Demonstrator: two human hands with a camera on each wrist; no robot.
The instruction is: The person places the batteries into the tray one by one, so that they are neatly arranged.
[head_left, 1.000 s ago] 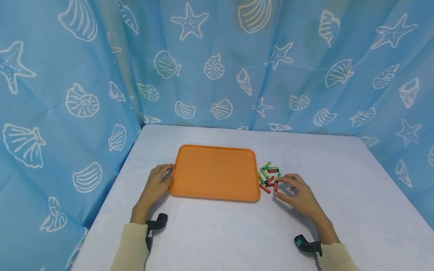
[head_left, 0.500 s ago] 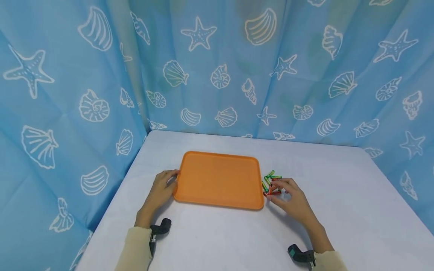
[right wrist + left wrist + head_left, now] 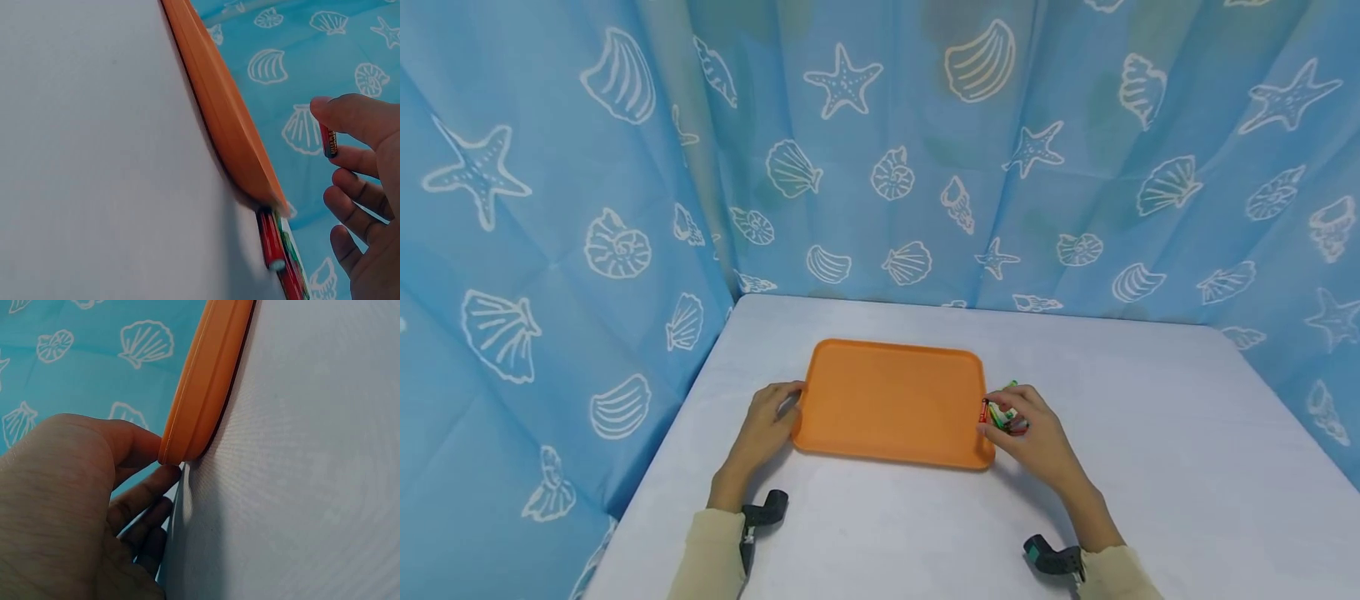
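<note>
An orange tray lies on the table. At its left edge is my left hand, gripping the rim with thumb and index finger; the other fingers curl beneath in the left wrist view. Over the tray's right edge, my right hand pinches a small red battery upright between thumb and index finger. This battery is raised above the rim in the right wrist view. Several red and green batteries lie just right of the tray, partly hidden by the right hand in the head view.
A white cloth covers the table. Blue curtains with white shells and starfish hang behind and along the left side. Each wrist carries a black camera mount, one on the left and one on the right.
My right hand has picked up a red battery from the pile and carried it left to the tray's right edge. My left hand stays at the tray's left rim. The head view has shifted slightly.
</note>
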